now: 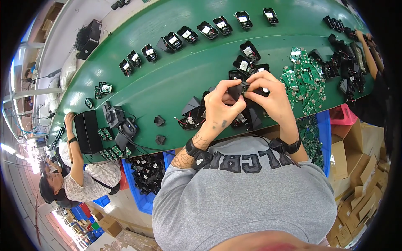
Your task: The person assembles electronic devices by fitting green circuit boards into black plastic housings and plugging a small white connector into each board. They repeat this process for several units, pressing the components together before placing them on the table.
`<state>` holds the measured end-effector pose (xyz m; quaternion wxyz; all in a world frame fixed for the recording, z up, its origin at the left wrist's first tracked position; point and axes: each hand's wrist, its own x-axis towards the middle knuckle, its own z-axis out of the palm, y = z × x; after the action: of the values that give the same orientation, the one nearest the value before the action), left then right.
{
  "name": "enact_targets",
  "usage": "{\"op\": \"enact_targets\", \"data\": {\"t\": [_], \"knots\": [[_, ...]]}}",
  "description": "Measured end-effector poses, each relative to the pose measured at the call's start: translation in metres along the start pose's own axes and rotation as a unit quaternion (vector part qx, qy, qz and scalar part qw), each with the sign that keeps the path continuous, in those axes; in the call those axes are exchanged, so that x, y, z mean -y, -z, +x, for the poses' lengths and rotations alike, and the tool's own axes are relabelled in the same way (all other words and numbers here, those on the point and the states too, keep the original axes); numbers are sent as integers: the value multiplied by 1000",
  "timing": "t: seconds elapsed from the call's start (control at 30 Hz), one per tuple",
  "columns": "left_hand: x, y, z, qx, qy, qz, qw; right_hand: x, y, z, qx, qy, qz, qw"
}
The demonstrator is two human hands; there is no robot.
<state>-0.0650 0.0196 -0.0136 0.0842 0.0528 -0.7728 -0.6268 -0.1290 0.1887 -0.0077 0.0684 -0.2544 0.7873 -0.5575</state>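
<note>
Over the near edge of the green table, both my hands grip a small dark plastic housing [237,91]. My left hand [220,107] pinches it between thumb and fingers from the left. The fingers of my right hand [272,94] close on its right edge; what lies under those fingertips is too small to make out. Black housings with wires and pale parts inside [243,65] cluster just beyond my hands, and one more [190,121] lies by my left wrist. Right of my hands is a heap of green circuit boards [305,79].
A row of open housings [172,40] runs along the far side. Blue bins [326,138] [144,203] stand below the near edge. A black box [87,131] and a co-worker [90,175] are at left; another person's arm [368,54] reaches in at right.
</note>
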Motion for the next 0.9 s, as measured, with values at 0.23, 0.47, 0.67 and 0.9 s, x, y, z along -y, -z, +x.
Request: {"op": "enact_targets", "data": {"t": [0.23, 0.47, 0.67, 0.9], "knots": [[4, 28, 18, 115, 231, -263, 930, 6, 0, 5, -52, 176, -2, 983], [-3, 40, 27, 138, 245, -215, 935, 4, 14, 10, 17, 320, -108, 941], [-10, 37, 28, 185, 254, -187, 931, 9, 16, 15, 0, 356, -145, 923], [-17, 28, 20, 113, 203, -187, 955, 9, -1, 7, -42, 224, -112, 967]]}}
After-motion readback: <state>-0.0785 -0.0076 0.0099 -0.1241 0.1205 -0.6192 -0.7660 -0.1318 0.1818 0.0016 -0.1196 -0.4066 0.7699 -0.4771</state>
